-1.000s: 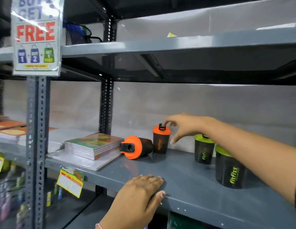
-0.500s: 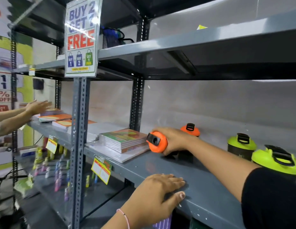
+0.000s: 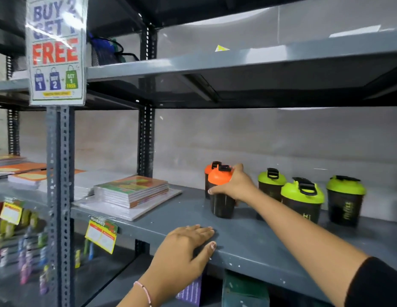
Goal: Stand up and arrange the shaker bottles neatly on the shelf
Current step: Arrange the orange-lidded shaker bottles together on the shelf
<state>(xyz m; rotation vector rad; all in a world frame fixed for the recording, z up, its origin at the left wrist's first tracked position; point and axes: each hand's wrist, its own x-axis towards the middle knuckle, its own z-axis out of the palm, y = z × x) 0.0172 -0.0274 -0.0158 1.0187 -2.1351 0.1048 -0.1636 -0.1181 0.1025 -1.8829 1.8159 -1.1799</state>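
Half a second ago the orange-lidded shaker bottle (image 3: pixel 221 191) lay on its side, but now it stands on the grey shelf (image 3: pixel 248 238) beside its twin, right hand (image 3: pixel 236 187) wrapped round it, left hand (image 3: pixel 184 251) flat, so all five stand.

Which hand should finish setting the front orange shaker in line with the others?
Right hand: it already grips the front orange shaker, upright on the shelf. The left hand lies flat on the shelf edge.
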